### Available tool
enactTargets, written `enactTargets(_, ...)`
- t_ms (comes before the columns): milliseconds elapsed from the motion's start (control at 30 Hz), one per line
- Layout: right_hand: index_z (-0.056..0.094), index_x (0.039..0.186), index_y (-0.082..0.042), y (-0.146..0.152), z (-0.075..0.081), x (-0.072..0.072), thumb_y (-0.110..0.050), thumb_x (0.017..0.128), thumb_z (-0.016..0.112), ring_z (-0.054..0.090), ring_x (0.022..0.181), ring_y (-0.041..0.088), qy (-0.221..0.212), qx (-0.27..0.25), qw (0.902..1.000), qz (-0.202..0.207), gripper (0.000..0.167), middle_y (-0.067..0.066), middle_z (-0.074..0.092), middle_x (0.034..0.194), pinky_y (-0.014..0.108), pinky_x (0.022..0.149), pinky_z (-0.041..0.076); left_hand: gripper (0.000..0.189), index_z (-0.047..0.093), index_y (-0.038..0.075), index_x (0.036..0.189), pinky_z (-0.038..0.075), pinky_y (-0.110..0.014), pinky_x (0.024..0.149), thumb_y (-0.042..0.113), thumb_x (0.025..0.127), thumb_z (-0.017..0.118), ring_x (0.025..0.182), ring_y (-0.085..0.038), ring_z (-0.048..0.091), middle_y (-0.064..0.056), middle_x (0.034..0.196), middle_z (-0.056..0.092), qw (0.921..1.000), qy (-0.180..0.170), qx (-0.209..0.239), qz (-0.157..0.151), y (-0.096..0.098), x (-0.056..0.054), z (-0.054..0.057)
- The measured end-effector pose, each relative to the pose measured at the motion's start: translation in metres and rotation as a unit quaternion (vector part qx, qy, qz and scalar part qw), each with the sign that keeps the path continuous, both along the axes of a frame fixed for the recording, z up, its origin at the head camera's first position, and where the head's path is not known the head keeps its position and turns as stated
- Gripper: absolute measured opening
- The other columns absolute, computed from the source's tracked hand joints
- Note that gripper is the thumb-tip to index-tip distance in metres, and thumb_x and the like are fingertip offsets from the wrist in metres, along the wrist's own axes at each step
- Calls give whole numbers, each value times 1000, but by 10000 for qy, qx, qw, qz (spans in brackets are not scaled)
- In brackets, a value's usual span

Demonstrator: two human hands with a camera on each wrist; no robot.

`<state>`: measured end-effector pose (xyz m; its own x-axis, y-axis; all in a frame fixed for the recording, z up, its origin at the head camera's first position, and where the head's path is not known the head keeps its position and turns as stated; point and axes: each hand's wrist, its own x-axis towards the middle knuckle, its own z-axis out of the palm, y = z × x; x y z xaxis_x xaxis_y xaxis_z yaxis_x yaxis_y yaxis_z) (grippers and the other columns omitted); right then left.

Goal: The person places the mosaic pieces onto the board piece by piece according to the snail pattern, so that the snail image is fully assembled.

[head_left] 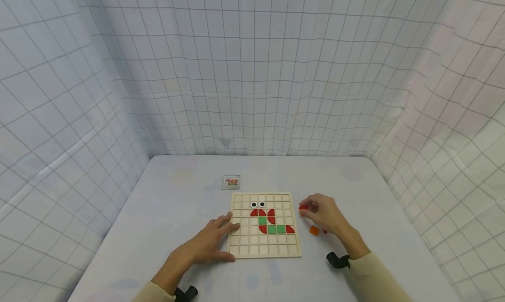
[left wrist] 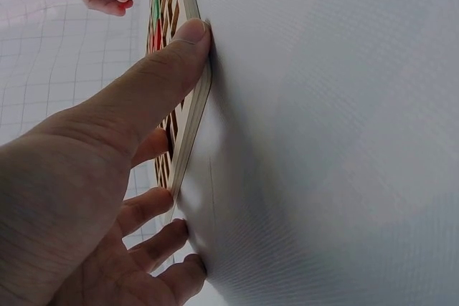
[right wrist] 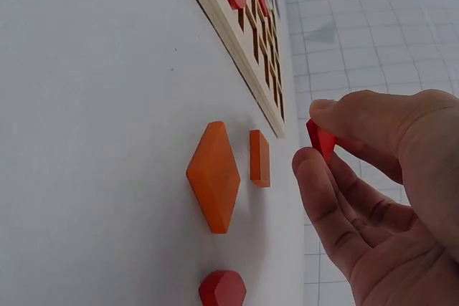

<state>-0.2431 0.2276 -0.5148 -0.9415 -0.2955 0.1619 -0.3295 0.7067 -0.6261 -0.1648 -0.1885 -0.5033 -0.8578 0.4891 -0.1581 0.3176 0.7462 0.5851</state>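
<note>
A wooden grid board (head_left: 296,245) lies flat in front of me, with red quarter-round tiles (head_left: 271,216), green square tiles (head_left: 281,229) and two eye tiles (head_left: 262,204) in its cells. My left hand (head_left: 209,243) rests at the board's left edge, fingers spread, thumb by the near left corner. To the right of the board, my right hand (head_left: 325,212) pinches a small red tile (right wrist: 321,140) between thumb and fingertip, raised off the table in the right wrist view. Below that hand lie an orange square tile (head_left: 314,230) and a red tile (right wrist: 222,289).
A small picture card (head_left: 231,182) with a coloured figure on a grid lies behind the board. Another orange tile (right wrist: 259,159) sits near the board's edge in the right wrist view. White grid-patterned curtains (head_left: 252,96) enclose the white table (head_left: 177,183) at the back and sides.
</note>
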Motion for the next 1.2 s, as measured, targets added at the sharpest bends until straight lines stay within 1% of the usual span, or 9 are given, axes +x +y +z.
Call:
enactTargets(167, 87, 113, -13, -10, -1, -1, -10, 100, 93, 76, 97, 13, -101, -20, 9999, 16, 15, 0, 83, 112, 26, 89, 68, 97, 60, 14, 170, 48, -77, 129, 44, 88, 104, 166, -60, 43, -25, 190, 33, 10000, 22, -28, 1, 0, 0, -1)
enactTargets(300, 85, 108, -14, -19, -2, -3, -9, 100, 93, 77, 94, 13, -127, -121, 9998, 96, 12, 1, 83, 109, 28, 87, 69, 97, 60, 14, 169, 48, -77, 129, 43, 88, 104, 165, -59, 43, -25, 190, 33, 10000, 14, -5, 11, 0, 0, -1)
enactTargets(400, 84, 105, -14, -26, -2, -5, -10, 101, 92, 76, 91, 12, -211, -191, 9995, 120, 11, 0, 83, 105, 26, 85, 67, 97, 60, 13, 169, 48, -77, 129, 42, 88, 104, 165, -59, 44, -25, 190, 33, 10000, 11, 14, 10, 0, 0, -2)
enactTargets(467, 84, 104, -16, -31, -2, -6, -12, 101, 93, 74, 89, 10, -320, -202, 9993, 79, 11, -3, 83, 104, 22, 83, 64, 97, 60, 14, 169, 48, -77, 128, 42, 88, 104, 165, -59, 44, -25, 190, 34, 10000, 9, 25, 9, 0, 1, -2)
enactTargets(600, 84, 105, -17, -41, -1, -8, -13, 101, 93, 71, 87, 8, -390, -241, 9989, 130, 10, -5, 84, 101, 19, 80, 60, 96, 60, 14, 169, 48, -77, 128, 43, 88, 104, 165, -59, 44, -25, 190, 33, 10000, 18, 45, -1, 0, 1, -2)
enactTargets(800, 85, 106, -16, -53, -2, -10, -13, 101, 93, 71, 89, 7, -438, -329, 9984, 166, 10, -5, 84, 103, 19, 85, 62, 97, 60, 14, 169, 48, -77, 128, 43, 88, 104, 165, -58, 44, -25, 190, 33, 10000, 18, 13, 14, 0, 0, -2)
enactTargets(1000, 84, 106, -16, -60, -3, -10, -11, 101, 92, 72, 91, 8, -551, -318, 9980, 50, 11, -5, 83, 104, 21, 86, 63, 96, 61, 16, 169, 49, -77, 128, 43, 87, 104, 165, -58, 44, -24, 190, 33, 10000, 11, -8, 31, 0, 0, -3)
enactTargets(1200, 86, 110, -16, -59, -4, -11, -9, 103, 90, 70, 89, 9, -476, -212, 9986, -37, 11, -3, 83, 104, 23, 84, 62, 96, 60, 16, 169, 48, -77, 128, 43, 88, 104, 166, -59, 43, -24, 191, 33, 10000, -15, -10, 28, -1, 0, -4)
